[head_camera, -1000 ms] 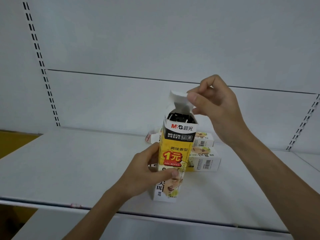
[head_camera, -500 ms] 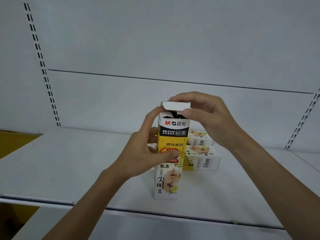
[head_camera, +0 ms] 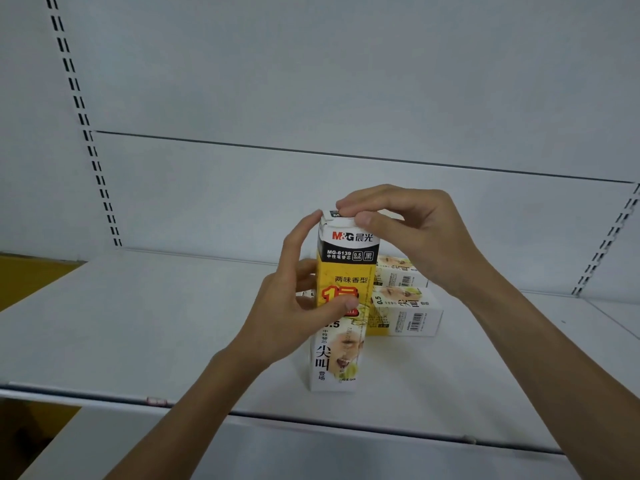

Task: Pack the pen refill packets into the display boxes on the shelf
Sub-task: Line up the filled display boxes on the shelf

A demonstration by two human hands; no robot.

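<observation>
A tall yellow, black and white refill box point(head_camera: 341, 268) stands upright on the white shelf point(head_camera: 156, 323). My left hand point(head_camera: 298, 306) grips its left side, thumb across the yellow front and forefinger up at the top corner. Over the box's top, my right hand point(head_camera: 408, 230) pinches the white lid flap, which is folded down almost flat. What is inside the box is hidden.
Two more boxes of the same kind lie flat, stacked one on the other point(head_camera: 405, 306), just behind and right of the upright box. Slotted uprights point(head_camera: 86, 133) run up the white back wall at left and right. The shelf's front edge point(head_camera: 311, 424) runs below my arms.
My right hand has brought the raised lid flap down onto the box's top. My left hand has slid up the box, its forefinger now at the top corner.
</observation>
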